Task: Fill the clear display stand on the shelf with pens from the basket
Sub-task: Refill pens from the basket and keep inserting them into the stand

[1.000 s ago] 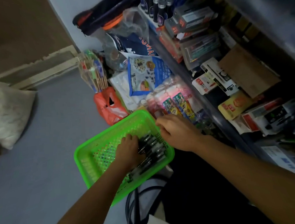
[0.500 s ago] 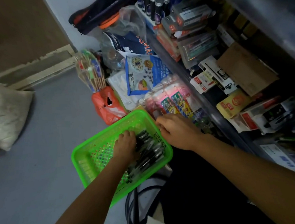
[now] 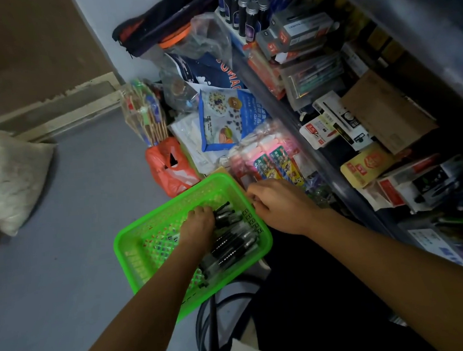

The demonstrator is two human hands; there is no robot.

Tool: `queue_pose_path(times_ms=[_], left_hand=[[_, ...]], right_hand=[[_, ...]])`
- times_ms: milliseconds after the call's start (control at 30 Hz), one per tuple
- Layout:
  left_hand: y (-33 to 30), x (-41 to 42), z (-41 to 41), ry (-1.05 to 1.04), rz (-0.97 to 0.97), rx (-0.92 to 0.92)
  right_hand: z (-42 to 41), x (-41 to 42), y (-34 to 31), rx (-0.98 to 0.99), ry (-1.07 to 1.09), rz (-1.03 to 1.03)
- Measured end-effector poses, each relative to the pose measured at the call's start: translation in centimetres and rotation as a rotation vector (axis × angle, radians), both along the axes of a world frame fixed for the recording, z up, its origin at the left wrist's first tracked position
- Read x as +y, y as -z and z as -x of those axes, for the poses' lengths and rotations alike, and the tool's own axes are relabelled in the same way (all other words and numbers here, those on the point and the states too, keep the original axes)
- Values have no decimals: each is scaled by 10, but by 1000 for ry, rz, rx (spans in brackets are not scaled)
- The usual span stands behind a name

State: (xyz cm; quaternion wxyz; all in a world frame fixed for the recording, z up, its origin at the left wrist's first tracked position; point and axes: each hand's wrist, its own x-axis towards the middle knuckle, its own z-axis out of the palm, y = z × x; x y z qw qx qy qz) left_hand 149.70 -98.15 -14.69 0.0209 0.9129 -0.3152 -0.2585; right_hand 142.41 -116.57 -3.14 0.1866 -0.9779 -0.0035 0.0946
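- Since one second ago both hands have stayed at the basket [image 3: 137, 254]; the left hand [image 3: 198, 227] has shifted only slightly among the pens [image 3: 234, 243].
- Left hand: palm down inside the green basket, fingers curled onto the dark pens; whether any pen is gripped cannot be told.
- Right hand [image 3: 280, 207]: at the far right rim of the basket, fingers curled at the rim; whether they grip it cannot be told.
- Pens: heaped along the right side of the basket, lying roughly parallel.
- Basket: on the grey floor [image 3: 64, 244], just below the shelf [image 3: 320, 154] of boxed stationery, with an orange bag [image 3: 169, 169] just beyond its far rim.
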Motion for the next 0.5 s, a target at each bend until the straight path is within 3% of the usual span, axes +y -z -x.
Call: queue_pose_path(times_ms=[200,500], left_hand=[[-9,0,1,12,-27,-13],[-40,-2,-13,65,124,76]], right_hand=[[1,-3,-5,33,-13,-11],[1,-8,-20,-21,34,45]])
